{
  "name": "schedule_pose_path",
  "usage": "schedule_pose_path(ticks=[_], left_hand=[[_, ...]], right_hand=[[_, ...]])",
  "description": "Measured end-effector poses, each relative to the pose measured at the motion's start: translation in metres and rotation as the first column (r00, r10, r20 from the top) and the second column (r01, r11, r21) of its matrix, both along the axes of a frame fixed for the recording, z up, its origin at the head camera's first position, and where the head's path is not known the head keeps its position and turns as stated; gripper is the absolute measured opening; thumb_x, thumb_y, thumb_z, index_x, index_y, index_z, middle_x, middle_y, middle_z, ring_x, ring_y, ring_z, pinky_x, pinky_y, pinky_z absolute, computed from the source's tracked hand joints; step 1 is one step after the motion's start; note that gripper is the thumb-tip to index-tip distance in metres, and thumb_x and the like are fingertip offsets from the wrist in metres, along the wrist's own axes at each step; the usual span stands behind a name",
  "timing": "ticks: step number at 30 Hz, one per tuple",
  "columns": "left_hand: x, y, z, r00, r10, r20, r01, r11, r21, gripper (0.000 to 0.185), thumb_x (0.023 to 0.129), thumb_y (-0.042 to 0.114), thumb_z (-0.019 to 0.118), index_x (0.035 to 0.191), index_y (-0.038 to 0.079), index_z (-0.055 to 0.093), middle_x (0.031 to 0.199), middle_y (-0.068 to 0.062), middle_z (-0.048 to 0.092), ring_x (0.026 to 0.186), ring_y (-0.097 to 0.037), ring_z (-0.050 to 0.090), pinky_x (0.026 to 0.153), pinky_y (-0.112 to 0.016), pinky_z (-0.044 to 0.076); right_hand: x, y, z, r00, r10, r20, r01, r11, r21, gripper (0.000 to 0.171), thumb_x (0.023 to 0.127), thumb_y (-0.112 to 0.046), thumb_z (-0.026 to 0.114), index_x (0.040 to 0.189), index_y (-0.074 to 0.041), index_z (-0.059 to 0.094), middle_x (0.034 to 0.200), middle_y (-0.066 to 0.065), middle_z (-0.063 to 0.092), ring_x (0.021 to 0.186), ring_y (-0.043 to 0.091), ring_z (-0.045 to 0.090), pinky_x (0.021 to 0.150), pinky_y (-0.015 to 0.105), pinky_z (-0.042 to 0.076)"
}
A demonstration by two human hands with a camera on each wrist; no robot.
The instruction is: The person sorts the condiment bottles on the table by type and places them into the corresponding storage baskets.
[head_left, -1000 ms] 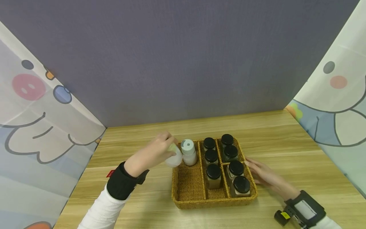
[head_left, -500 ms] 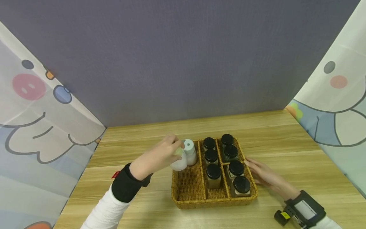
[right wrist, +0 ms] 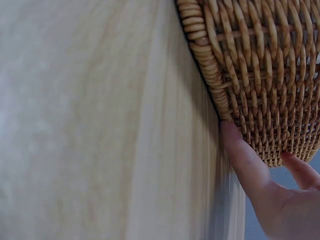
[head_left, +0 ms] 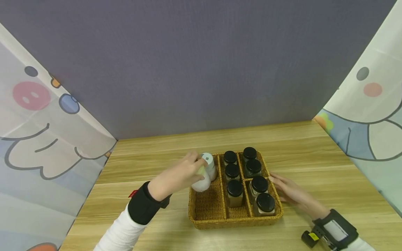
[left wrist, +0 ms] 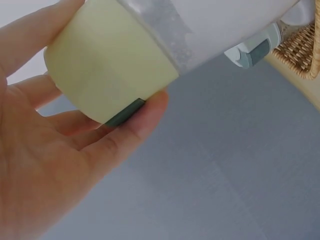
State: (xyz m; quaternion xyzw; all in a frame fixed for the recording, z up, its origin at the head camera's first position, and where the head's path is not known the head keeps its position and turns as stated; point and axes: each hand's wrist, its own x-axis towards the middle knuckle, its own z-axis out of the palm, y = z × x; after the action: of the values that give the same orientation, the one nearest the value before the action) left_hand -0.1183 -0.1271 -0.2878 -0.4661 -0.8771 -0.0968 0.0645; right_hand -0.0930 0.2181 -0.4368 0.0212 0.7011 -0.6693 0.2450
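My left hand grips a seasoning bottle by its pale yellow-green cap, over the left compartment of a wicker basket. In the left wrist view the fingers curl round the cap, and white contents show through the clear body. Just behind it in the same compartment stands a similar bottle with a pale blue-green cap. My right hand touches the basket's right side. Its extended fingers meet the woven wall low down in the right wrist view.
Several black-lidded glass jars fill the basket's middle and right compartments, parted by woven dividers. Under everything is a wooden table. A grey panel rises behind it, with cartoon-print sheets at both sides.
My left hand has carried the bottle rightward and slightly toward the body, from the basket's left rim to over the left compartment. The right hand stays at the basket's side.
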Motion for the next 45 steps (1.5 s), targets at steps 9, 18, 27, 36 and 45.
schedule_pose_path(ticks=[9, 18, 27, 36, 45], left_hand=[[0.001, 0.006, -0.007, 0.997, 0.037, 0.069, -0.031, 0.996, -0.080, 0.029, 0.080, 0.019, 0.065, 0.103, 0.004, 0.055, 0.097, -0.010, 0.049, 0.081, -0.019, 0.047, 0.066, -0.025, 0.047], [0.002, 0.009, -0.018, 0.993, 0.059, 0.099, -0.046, 0.990, -0.132, 0.031, 0.081, 0.020, 0.064, 0.107, 0.004, 0.055, 0.097, -0.010, 0.049, 0.080, -0.018, 0.046, 0.066, -0.025, 0.045], [0.002, 0.011, -0.026, 0.997, 0.037, 0.071, -0.025, 0.987, -0.160, 0.027, 0.082, 0.018, 0.063, 0.104, 0.004, 0.056, 0.096, -0.009, 0.049, 0.077, -0.017, 0.044, 0.063, -0.022, 0.043], [0.001, 0.014, -0.036, 0.996, 0.033, 0.086, -0.016, 0.982, -0.186, 0.026, 0.082, 0.019, 0.062, 0.105, 0.007, 0.057, 0.097, -0.007, 0.049, 0.080, -0.015, 0.045, 0.064, -0.020, 0.043], [0.001, 0.015, -0.045, 0.997, 0.029, 0.077, -0.016, 0.985, -0.170, 0.027, 0.081, 0.020, 0.065, 0.103, 0.008, 0.057, 0.099, -0.007, 0.050, 0.083, -0.016, 0.046, 0.066, -0.021, 0.044]], right_hand=[[0.000, 0.001, -0.002, 1.000, 0.000, -0.005, 0.000, 1.000, 0.009, 0.071, 0.094, -0.037, 0.038, 0.140, 0.002, 0.000, 0.138, 0.032, 0.010, 0.125, 0.047, 0.016, 0.092, 0.050, 0.039], [0.000, 0.001, -0.002, 1.000, 0.001, -0.002, -0.001, 1.000, 0.008, 0.071, 0.094, -0.037, 0.037, 0.140, 0.002, 0.000, 0.139, 0.032, 0.009, 0.125, 0.047, 0.015, 0.092, 0.051, 0.039], [0.000, 0.002, -0.003, 1.000, 0.007, -0.007, -0.007, 1.000, -0.003, 0.070, 0.094, -0.037, 0.037, 0.140, 0.002, -0.001, 0.138, 0.032, 0.009, 0.124, 0.047, 0.018, 0.092, 0.050, 0.039], [-0.001, 0.002, -0.002, 1.000, 0.019, -0.007, -0.019, 1.000, -0.015, 0.070, 0.095, -0.037, 0.036, 0.140, 0.002, -0.002, 0.139, 0.032, 0.008, 0.125, 0.047, 0.016, 0.093, 0.050, 0.038], [-0.001, 0.000, -0.001, 1.000, -0.004, 0.003, 0.004, 1.000, 0.000, 0.072, 0.094, -0.037, 0.038, 0.140, 0.002, 0.000, 0.139, 0.031, 0.010, 0.125, 0.046, 0.016, 0.092, 0.050, 0.039]])
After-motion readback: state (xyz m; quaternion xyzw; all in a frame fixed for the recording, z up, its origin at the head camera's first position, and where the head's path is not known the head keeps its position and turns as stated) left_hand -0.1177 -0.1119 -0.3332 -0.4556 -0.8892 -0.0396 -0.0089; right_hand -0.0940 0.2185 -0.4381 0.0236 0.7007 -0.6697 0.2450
